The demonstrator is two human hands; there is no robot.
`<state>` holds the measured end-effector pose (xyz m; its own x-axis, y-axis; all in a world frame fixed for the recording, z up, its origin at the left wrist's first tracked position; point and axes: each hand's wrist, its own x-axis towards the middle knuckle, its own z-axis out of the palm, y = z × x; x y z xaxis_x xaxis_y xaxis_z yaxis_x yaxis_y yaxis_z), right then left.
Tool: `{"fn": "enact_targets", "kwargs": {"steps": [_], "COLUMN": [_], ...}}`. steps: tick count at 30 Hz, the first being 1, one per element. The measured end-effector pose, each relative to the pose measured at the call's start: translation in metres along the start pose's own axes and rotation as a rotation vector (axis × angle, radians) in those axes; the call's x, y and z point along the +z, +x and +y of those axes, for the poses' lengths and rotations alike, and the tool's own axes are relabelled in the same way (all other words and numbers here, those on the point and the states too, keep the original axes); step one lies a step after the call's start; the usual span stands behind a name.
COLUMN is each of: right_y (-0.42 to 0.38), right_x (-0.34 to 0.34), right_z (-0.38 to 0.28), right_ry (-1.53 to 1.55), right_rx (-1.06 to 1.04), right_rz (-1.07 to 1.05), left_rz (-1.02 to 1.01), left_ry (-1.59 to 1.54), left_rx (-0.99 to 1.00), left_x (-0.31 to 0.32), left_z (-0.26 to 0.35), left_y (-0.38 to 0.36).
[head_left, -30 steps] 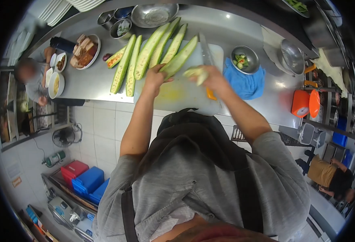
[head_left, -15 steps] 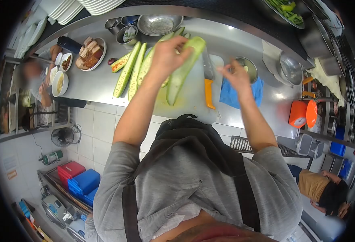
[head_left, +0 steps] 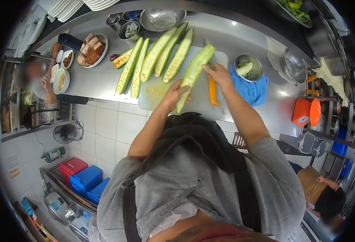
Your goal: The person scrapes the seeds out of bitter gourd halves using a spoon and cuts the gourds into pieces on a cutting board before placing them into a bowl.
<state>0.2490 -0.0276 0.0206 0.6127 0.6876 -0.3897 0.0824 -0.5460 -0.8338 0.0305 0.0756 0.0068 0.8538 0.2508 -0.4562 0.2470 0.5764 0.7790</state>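
Note:
My left hand (head_left: pixel 176 97) is closed around the lower end of a long pale-green gourd half (head_left: pixel 193 76), held tilted over the white cutting board (head_left: pixel 149 99). At the gourd's upper right edge, my right hand (head_left: pixel 219 76) has its fingers pinched together; a small shiny shape shows there, but I cannot make out what they grip. A knife with a yellow handle (head_left: pixel 213 92) lies on the board, its blade partly hidden behind the gourd and hand. More gourd halves (head_left: pixel 157 56) lie side by side to the left, cut faces up, seeds showing in several.
A metal bowl (head_left: pixel 259 66) with pale green pieces stands on a blue cloth (head_left: pixel 250 89). An orange scale (head_left: pixel 301 112) sits at the right, a bowl of meat chunks (head_left: pixel 105 40) at the left. A metal basin (head_left: pixel 161 20) is at the back. Two other people are nearby.
The gourd half has come down nearer my body, my left hand shifting to its lower end. My right hand has moved left from beside the metal bowl to the gourd's edge.

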Motion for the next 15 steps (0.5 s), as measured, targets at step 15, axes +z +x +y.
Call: {"fn": "enact_targets", "kwargs": {"steps": [15], "right_y": [-0.026], "right_x": [0.065], "right_z": [-0.030], "right_ry": [-1.005], "right_rx": [-0.461], "right_rz": [-0.312], "left_rz": [0.244], "left_ry": [0.339], "left_rx": [-0.039], "left_x": [-0.010], "left_z": [-0.017], "left_y": [0.022]}}
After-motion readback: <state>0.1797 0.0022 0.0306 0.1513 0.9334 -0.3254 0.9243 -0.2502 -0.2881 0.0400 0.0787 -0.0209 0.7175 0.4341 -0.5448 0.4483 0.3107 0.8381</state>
